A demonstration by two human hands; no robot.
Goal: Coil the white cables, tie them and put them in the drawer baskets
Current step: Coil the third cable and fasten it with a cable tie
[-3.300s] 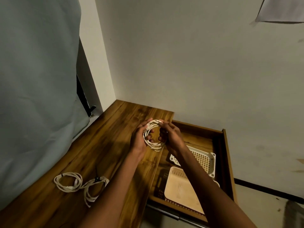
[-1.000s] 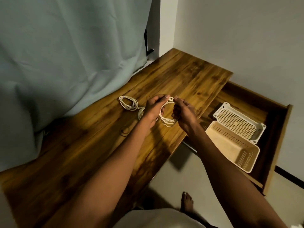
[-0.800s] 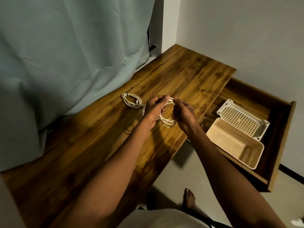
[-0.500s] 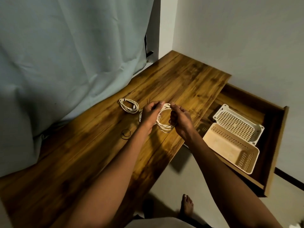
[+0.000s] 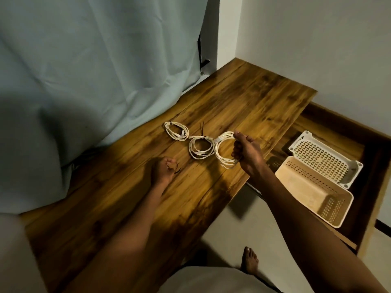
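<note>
My right hand [image 5: 247, 154] grips a coiled white cable [image 5: 223, 152] and holds it just above the wooden desk [image 5: 243, 106]. My left hand [image 5: 163, 171] rests lower on the desk, fingers curled, pinching a thin dark tie [image 5: 176, 169]. Two more white cable coils lie on the desk: one [image 5: 201, 147] beside the held coil with a dark tie on it, another [image 5: 176, 131] further left. An open drawer [image 5: 338, 127] at the right holds a white basket [image 5: 325, 158] and a beige basket [image 5: 313, 189].
A pale curtain [image 5: 95, 70] hangs along the desk's left side. A white wall stands behind the desk and drawer. My bare foot [image 5: 249, 261] is on the floor below the desk's front edge.
My left hand let go of the coil and moved down-left to the dark tie on the desk. My right hand alone now holds the coil.
</note>
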